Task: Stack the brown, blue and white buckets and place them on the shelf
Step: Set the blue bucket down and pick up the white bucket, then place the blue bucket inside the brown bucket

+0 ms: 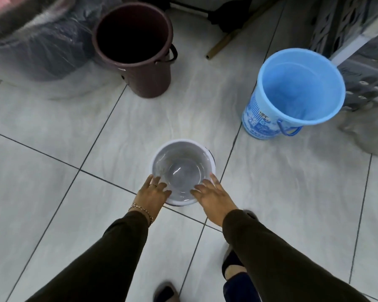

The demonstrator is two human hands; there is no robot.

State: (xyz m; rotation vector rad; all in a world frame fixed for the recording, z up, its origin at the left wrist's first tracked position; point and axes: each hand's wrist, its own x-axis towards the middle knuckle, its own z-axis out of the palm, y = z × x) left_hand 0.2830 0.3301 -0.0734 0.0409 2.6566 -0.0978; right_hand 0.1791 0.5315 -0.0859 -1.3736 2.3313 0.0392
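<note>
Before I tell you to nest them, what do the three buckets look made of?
All look like moulded plastic. The brown bucket: matte, with a ribbed wall. The blue bucket: smooth and slightly translucent, with a printed label on its side. The white bucket: glossy, with light reflecting off its inside.

Reached with left hand and right hand, fingers spread, over white bucket; brown bucket and blue bucket stood apart on tiled floor.

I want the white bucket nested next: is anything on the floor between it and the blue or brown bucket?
Nothing visible: bare tile lies between the white bucket, where the left hand and right hand reach, and both the blue bucket and brown bucket.
</note>
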